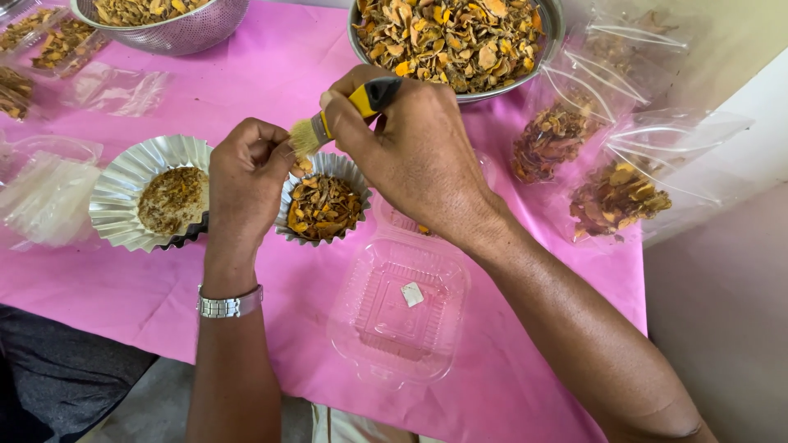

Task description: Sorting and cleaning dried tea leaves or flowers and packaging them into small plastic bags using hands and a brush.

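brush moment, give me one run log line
right hand: holds brush | left hand: pinches small piece at bristles | below: foil cup of dried slices

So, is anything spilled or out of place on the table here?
Nothing stands out. The dried pieces sit inside the bowls, the foil cups and the bags; none lie loose on the pink cloth. The empty clear box lies flat.
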